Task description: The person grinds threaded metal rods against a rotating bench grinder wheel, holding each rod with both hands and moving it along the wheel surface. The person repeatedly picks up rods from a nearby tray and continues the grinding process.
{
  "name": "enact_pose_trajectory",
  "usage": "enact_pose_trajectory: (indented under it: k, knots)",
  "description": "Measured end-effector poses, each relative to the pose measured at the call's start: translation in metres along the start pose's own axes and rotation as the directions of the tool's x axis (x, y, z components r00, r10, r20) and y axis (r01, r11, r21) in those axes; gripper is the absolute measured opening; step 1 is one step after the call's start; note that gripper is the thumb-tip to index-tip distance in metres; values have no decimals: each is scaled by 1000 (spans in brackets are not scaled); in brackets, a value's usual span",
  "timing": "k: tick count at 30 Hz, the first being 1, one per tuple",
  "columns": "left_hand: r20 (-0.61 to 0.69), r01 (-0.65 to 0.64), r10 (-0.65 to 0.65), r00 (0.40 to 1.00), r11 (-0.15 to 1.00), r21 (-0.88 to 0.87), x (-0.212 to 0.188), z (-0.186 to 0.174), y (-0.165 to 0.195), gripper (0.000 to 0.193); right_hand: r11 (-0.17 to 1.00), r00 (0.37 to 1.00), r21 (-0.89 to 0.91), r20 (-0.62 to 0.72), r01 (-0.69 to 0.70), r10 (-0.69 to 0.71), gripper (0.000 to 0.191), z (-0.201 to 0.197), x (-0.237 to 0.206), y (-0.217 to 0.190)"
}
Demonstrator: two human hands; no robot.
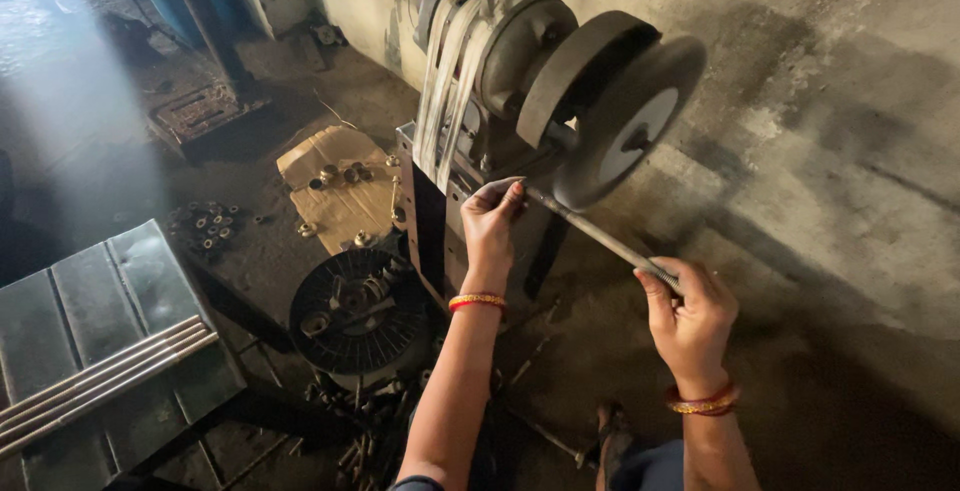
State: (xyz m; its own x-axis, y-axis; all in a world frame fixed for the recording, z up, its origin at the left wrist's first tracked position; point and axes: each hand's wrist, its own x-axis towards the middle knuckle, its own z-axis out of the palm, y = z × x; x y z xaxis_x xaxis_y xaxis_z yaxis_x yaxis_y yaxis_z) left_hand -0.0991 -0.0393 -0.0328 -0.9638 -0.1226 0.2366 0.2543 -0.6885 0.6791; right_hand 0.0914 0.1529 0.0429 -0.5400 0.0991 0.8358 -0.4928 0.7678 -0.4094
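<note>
A thin metal rod (598, 235) runs slantwise under a dark grinding wheel (627, 123) of a belt-driven grinder (500, 61). My left hand (490, 221) pinches the rod's far end close to the wheel's lower edge. My right hand (688, 316) grips the rod's near end, lower and to the right. The rod touches or nearly touches the wheel's rim; I cannot tell which. Both wrists wear red and gold bangles.
A grey metal box (90, 301) with long rods (100, 376) on it stands at the left. A round black part (360, 311) lies by the grinder's base. Cardboard (340, 201) holds small brass pieces. A stained wall (830, 151) rises right behind the grinder.
</note>
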Motion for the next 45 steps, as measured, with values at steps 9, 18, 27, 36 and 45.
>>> enact_pose_trajectory:
  k: [9,18,27,36,45]
  knots:
    - [100,-34,29,995,998,51,-16,9,5,14,995,999,-97,-34,9,-12,20,-19,-10,4]
    - [116,-68,60,991,995,67,-18,10,4,16,995,998,-98,-55,8,-13,21,-20,-12,8]
    - [25,-43,42,999,998,53,-1,1,12,19,988,996,-141,-55,63,-71,19,6,-3,3]
    - [118,-35,23,993,994,103,-6,2,10,16,984,994,-153,-47,89,-98,20,-4,-9,3]
    - [206,-42,26,978,996,75,-15,8,4,16,976,983,-157,-78,152,-166,22,-16,-17,8]
